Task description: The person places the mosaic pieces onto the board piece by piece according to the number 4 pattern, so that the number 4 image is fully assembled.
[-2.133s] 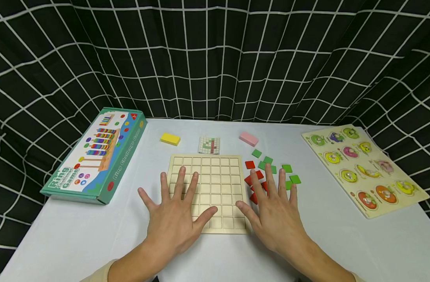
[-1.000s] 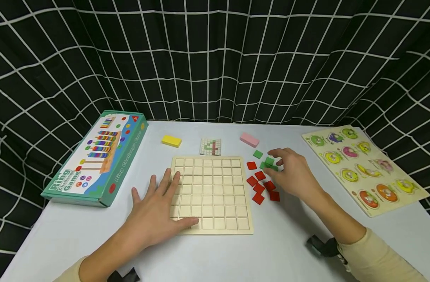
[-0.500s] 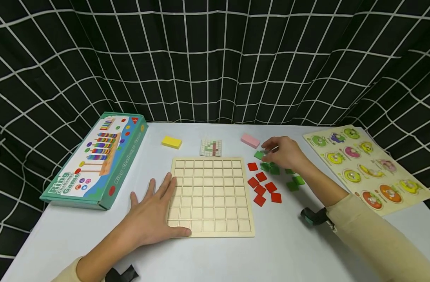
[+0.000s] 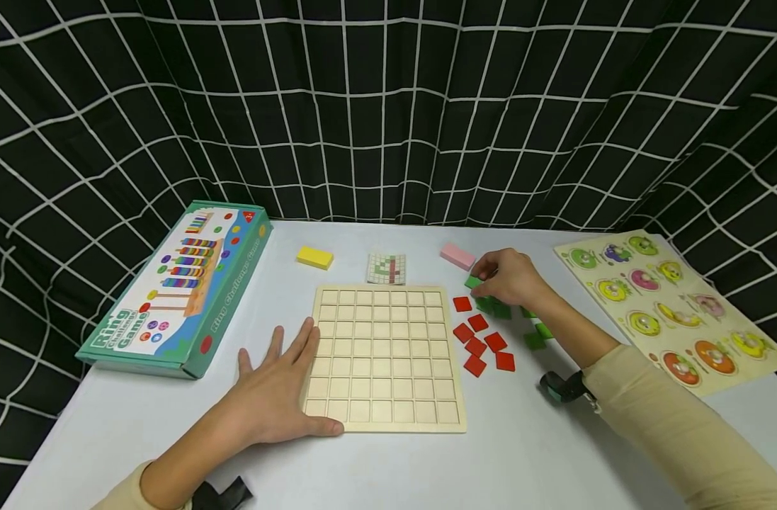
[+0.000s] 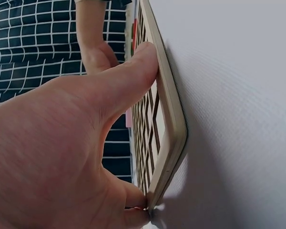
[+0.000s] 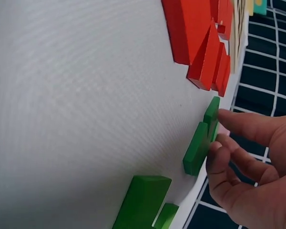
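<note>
- Green tiles (image 4: 501,311): on tabletop (image 4: 420,467), R of wooden grid board (image 4: 386,350); main cluster partly under & just nearside of R grip (image 4: 512,278).
- R grip: thumb & fingers curved about one green tile (image 4: 473,283) at cluster's far L side. R wrist view has index & thumb tips right by the tiles; can't tell if any is pinched or just touched.
- Other greens sit below R wrist, partly hidden, apart from the fingertips.
- Red tiles (image 4: 496,342): loose group btwn board & R forearm, nearside of the green cluster, apart from R grip.
- L grip (image 4: 270,397): fingers straight & spread, tips at board's L edge, thumb resting on its near-L corner; well apart from green tiles.
- Pattern card (image 4: 386,270): just past board's far edge, green & red squares on it.
- Pink block (image 4: 457,256): right by R grip's fingers, far side.
- Yellow block (image 4: 314,258): past board's far-L corner.
- Game box (image 4: 171,290) at tabletop's L, fruit puzzle (image 4: 617,268) at R.
- Black grid curtain (image 4: 363,117) behind.
</note>
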